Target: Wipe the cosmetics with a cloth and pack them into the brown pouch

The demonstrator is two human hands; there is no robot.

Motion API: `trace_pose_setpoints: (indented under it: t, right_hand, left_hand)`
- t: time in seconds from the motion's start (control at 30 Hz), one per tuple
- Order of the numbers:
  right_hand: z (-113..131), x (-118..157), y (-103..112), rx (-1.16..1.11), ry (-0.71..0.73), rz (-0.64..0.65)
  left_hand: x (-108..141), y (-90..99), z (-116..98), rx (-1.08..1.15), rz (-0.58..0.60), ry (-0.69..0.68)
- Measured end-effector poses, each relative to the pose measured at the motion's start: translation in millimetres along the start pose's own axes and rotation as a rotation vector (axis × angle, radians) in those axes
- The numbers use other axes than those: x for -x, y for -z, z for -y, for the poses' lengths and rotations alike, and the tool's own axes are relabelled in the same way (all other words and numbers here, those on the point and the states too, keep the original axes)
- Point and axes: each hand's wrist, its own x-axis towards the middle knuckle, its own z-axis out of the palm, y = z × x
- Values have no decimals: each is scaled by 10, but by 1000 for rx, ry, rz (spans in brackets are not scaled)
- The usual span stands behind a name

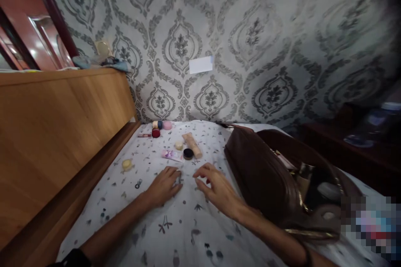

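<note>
1. The left arm (115,223) comes in from the near left and points far and to the right.
2. The left hand (163,185) is open, back up, with its fingers a little bent. Its thumb (177,189) sticks out to the right.
3. The right arm (269,231) comes in from the near right and points far and to the left.
4. The right hand (219,190) is open too, its fingers curled and pointing left, apart from its thumb (202,186).
5. The two hands are near each other, not touching.

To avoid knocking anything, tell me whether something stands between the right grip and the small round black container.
Nothing visible does: only white patterned sheet lies between the right grip and the small round black container.
</note>
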Motion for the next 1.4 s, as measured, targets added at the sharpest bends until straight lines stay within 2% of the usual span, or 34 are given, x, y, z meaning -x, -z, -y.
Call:
trace_pose_setpoints:
  t: [0.07, 0.13, 0.2, 0.33, 0.43, 0.63, 0.77, 1.1, 1.27, 1.4]
  right_hand:
    - [-189, -76, -343, -187, -172, -31]
    - [-329, -139, -558, -230, -212, -51]
    - [-395, -149, -652, -239, -221, -83]
    - [-378, -19, -630, -242, -210, -137]
    - [-338, 66, -575, -258, -198, -127]
    - [-306, 62, -557, -250, -190, -107]
    - [-305, 65, -556, -234, -188, -99]
    - [-362, 90, -626, -207, -176, -93]
    - [-344, 122, -656, -174, -183, -93]
    - [-391, 127, -722, -168, -213, -117]
  left_hand:
    - [-14, 12, 29, 1, -3, 21]
    - [-31, 32, 77, -8, 8, 61]
    - [-52, 55, 141, -18, 18, 112]
    - [-130, 126, 319, -25, 15, 246]
    - [-262, 214, 510, -43, -20, 396]
    - [-772, 410, 1044, -98, -137, 704]
    - [-1109, 466, 1332, -143, -189, 836]
    - [-1698, 596, 1608, -303, -199, 844]
    - [-1913, 586, 1680, -330, -141, 833]
    - [-2073, 553, 1801, -302, -50, 793]
